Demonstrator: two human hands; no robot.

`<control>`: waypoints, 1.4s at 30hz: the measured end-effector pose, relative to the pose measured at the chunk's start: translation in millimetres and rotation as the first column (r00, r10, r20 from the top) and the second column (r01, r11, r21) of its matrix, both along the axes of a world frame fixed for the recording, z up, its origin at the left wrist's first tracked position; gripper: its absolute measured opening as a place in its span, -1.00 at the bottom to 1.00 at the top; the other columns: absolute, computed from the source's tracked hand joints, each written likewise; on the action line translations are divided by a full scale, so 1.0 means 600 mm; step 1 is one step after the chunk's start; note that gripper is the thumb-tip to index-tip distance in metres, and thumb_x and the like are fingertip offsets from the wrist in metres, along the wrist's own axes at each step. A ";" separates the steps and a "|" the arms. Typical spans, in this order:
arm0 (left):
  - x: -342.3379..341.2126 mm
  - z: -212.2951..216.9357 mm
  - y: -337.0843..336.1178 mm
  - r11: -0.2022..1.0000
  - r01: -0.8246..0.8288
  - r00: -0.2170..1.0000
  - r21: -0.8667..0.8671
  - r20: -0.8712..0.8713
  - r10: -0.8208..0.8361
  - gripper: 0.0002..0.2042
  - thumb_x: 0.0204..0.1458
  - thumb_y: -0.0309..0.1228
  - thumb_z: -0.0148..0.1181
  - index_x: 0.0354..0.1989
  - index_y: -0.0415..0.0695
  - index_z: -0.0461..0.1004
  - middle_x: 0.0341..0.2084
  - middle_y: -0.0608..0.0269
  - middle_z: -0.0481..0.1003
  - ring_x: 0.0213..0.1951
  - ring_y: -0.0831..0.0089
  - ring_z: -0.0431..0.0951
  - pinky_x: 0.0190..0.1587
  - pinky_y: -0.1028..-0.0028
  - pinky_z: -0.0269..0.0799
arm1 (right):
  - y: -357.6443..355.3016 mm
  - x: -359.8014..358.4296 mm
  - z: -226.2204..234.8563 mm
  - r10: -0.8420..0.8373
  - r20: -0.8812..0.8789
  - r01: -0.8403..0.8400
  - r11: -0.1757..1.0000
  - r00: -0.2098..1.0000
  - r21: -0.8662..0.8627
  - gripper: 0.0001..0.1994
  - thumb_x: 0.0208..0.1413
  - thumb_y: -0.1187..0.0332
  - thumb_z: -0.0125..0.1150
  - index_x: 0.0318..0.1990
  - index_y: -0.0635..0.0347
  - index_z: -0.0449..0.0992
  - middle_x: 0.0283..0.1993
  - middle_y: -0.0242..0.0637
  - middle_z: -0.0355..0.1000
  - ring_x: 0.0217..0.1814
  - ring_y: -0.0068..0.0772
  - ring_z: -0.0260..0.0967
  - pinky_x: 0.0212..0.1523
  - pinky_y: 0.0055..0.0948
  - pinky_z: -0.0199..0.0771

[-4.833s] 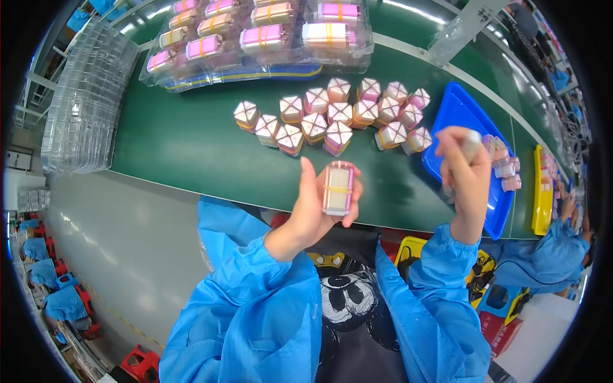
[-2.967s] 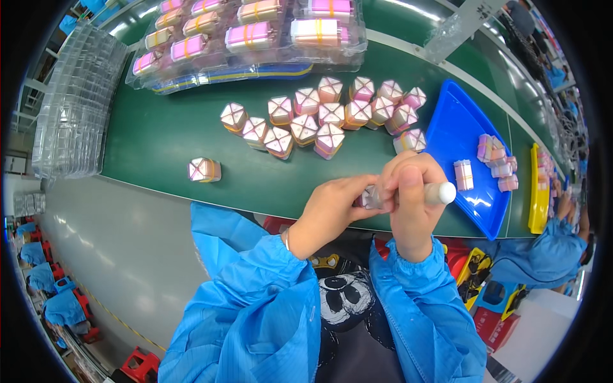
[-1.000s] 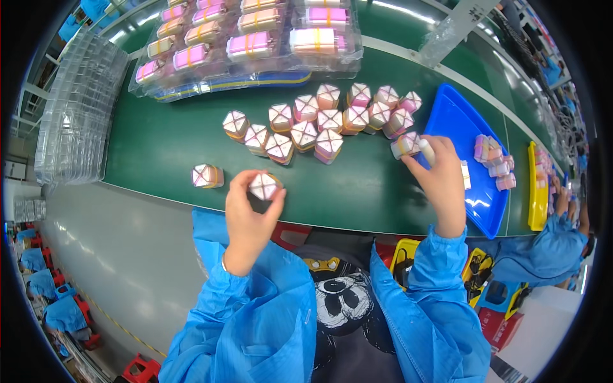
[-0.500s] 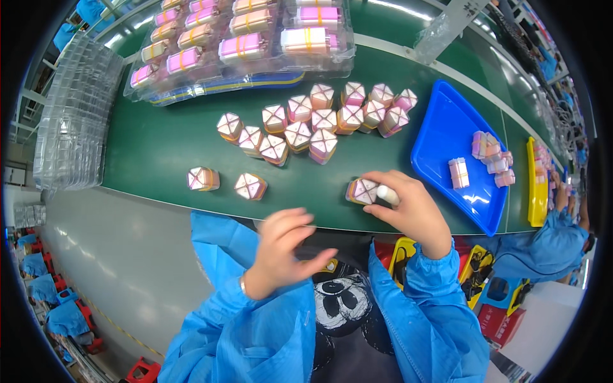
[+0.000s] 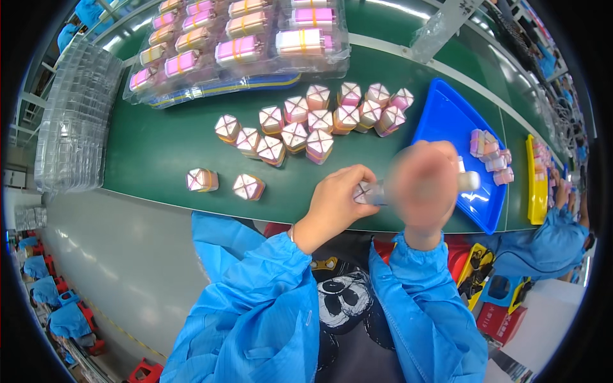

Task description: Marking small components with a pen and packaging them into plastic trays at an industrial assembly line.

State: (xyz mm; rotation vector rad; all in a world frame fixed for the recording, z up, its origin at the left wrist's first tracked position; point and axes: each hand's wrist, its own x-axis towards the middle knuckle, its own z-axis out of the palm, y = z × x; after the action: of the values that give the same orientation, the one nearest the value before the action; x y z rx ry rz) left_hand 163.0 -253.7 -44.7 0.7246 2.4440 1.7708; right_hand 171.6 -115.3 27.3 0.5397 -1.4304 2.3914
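Observation:
My left hand (image 5: 338, 201) has its fingers closed round a bundle (image 5: 364, 193) of pink and white pieces near the table's front edge. To its right is my right hand (image 5: 423, 185), smeared by motion and raised in front of the blue tray's near side. A white cylinder with a rounded end (image 5: 470, 181) sticks out from that hand; its other end is hidden. On the left, two similar bundles (image 5: 202, 180) stand apart near the edge. Farther back, a cluster of several more bundles (image 5: 295, 136) stands with X-marked white ends up.
A blue tray (image 5: 440, 108) at the right holds several pink bundles (image 5: 491, 152). Clear plastic trays (image 5: 274, 64) with banded pieces are stacked at the back left. Empty clear trays (image 5: 76, 121) rise at the far left. A yellow tray (image 5: 538, 191) and another person's sleeve (image 5: 543, 249) are at far right.
My left hand has moved right and up onto the bundle that my right hand was holding. The right hand has lifted off to the right with the white cylinder. A bundle in the tray is now hidden.

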 end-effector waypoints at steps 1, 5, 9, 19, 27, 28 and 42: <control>0.000 0.002 -0.001 1.000 -0.011 1.000 -0.014 -0.021 0.011 -0.68 -0.24 -0.35 0.43 -0.28 -0.04 0.46 -0.43 0.20 0.56 -0.33 0.11 0.59 -0.33 0.24 0.47 | -0.012 0.001 0.004 -0.019 0.047 0.016 0.999 0.999 0.046 -0.69 0.36 0.15 -0.01 -0.19 0.27 0.40 -0.48 -0.28 0.37 -0.64 -0.70 0.13 -0.65 -0.65 0.08; 0.002 0.004 -0.002 0.999 -0.007 0.998 -0.046 0.066 0.010 -0.65 -0.25 -0.30 0.45 -0.27 -0.03 0.46 -0.45 0.15 0.55 -0.33 0.10 0.58 -0.33 0.21 0.46 | -0.025 -0.002 0.005 -0.043 0.095 0.027 0.986 0.995 0.164 -0.75 0.32 0.23 0.07 -0.25 0.27 0.45 -0.48 -0.38 0.37 -0.57 -0.73 0.15 -0.57 -0.66 0.11; 0.001 0.003 -0.003 0.997 -0.007 0.998 -0.077 0.057 0.011 -0.64 -0.25 -0.27 0.46 -0.28 -0.04 0.47 -0.46 0.14 0.55 -0.35 0.10 0.58 -0.35 0.23 0.46 | -0.038 0.003 0.020 -0.088 0.118 0.051 0.957 0.989 0.286 -0.75 0.32 0.26 0.08 -0.31 0.27 0.45 -0.47 -0.38 0.36 -0.56 -0.73 0.15 -0.55 -0.64 0.13; 0.004 0.007 0.006 0.996 -0.069 0.997 -0.053 0.030 0.071 -0.66 -0.29 -0.21 0.50 -0.35 -0.04 0.54 -0.50 0.16 0.55 -0.39 0.15 0.58 -0.37 0.26 0.47 | -0.056 0.013 0.008 -0.272 0.090 0.238 0.930 0.958 0.279 -0.78 0.29 0.38 0.13 -0.41 0.28 0.43 -0.49 -0.37 0.35 -0.53 -0.68 0.19 -0.52 -0.61 0.15; 0.005 0.001 0.006 0.996 -0.090 0.995 -0.011 -0.048 0.089 -0.67 -0.30 -0.22 0.50 -0.36 -0.04 0.54 -0.50 0.18 0.55 -0.35 0.13 0.57 -0.33 0.25 0.47 | -0.065 0.021 0.018 -0.314 0.179 0.249 0.917 0.932 0.310 -0.77 0.23 0.42 0.21 -0.47 0.28 0.43 -0.52 -0.41 0.32 -0.52 -0.68 0.16 -0.51 -0.59 0.12; 0.005 0.002 0.006 0.996 -0.093 0.995 -0.011 -0.044 0.093 -0.67 -0.30 -0.22 0.49 -0.37 -0.04 0.53 -0.50 0.18 0.55 -0.35 0.13 0.57 -0.33 0.24 0.47 | -0.065 0.019 0.018 -0.312 0.187 0.239 0.912 0.932 0.332 -0.77 0.23 0.43 0.22 -0.48 0.28 0.43 -0.53 -0.41 0.32 -0.51 -0.68 0.16 -0.51 -0.59 0.12; 0.004 -0.007 0.009 0.997 -0.074 0.995 0.007 -0.073 0.075 -0.71 -0.25 -0.26 0.45 -0.38 -0.07 0.51 -0.49 0.15 0.55 -0.35 0.08 0.56 -0.32 0.18 0.45 | -0.051 0.015 -0.018 -0.260 0.120 0.195 0.900 0.958 0.390 -0.66 0.18 0.47 0.25 -0.61 0.25 0.29 -0.62 -0.36 0.31 -0.60 -0.61 0.14 -0.57 -0.53 0.11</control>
State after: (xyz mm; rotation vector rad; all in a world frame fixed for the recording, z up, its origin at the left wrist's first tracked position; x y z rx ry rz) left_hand 165.1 -248.3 -49.1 0.7198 2.5473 1.8069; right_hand 180.8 -145.8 16.7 0.2345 -1.9279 2.0274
